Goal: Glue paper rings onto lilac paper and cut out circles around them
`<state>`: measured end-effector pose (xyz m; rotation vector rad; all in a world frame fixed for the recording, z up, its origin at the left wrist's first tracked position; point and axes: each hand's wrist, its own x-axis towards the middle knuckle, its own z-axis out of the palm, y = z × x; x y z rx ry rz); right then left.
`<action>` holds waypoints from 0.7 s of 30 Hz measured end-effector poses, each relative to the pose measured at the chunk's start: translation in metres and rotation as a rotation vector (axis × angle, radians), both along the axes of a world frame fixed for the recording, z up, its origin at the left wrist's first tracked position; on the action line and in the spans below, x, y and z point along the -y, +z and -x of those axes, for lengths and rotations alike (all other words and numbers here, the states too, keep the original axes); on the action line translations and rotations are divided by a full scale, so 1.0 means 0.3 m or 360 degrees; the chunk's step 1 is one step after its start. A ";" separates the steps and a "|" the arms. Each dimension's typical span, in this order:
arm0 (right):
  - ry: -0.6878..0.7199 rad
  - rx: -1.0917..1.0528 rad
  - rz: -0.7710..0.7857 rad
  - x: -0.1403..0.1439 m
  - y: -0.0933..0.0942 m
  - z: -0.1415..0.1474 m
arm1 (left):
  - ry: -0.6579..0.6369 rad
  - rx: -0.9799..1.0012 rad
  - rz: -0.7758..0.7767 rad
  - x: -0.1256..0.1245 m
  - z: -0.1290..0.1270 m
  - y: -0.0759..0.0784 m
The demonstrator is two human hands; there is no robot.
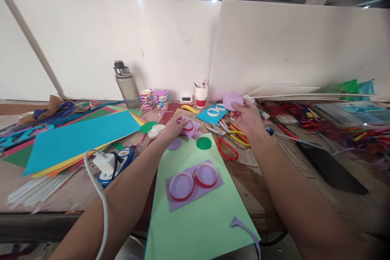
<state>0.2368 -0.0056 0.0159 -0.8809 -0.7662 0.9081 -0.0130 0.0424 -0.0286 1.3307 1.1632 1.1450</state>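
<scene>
Head view: both bare arms reach forward over a cluttered table. Right hand pinches a lilac disc between thumb and fingertips, held up clear of the surface, above the scissors and loose pens. Left hand is closed on a red-rimmed ring with lilac scraps, resting low at the far edge of the green sheet; exact finger contact is partly hidden by the paper. On that sheet lies a lilac rectangle bearing two more red rings side by side, touching or nearly so. A green disc sits just beyond, and a smaller lilac disc lies near the left wrist. A glue gun with white cable rests beside the left forearm; a bottle, cup and paper stacks stand well apart. Risks noted: the held disc is thin and gripped only at its edge, so a crease or slip is likely if pressure shifts. The left forearm lies near the glue gun and its cable; a sideways sweep could snag it. The green sheet overhangs the near table edge, and forearm drag could shift it and scatter the two rings.
</scene>
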 end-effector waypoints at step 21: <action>0.0449 0.0704 0.0048 0.042 -0.092 0.207 | -0.0299 0.0036 -0.0102 0.139 -0.064 0.108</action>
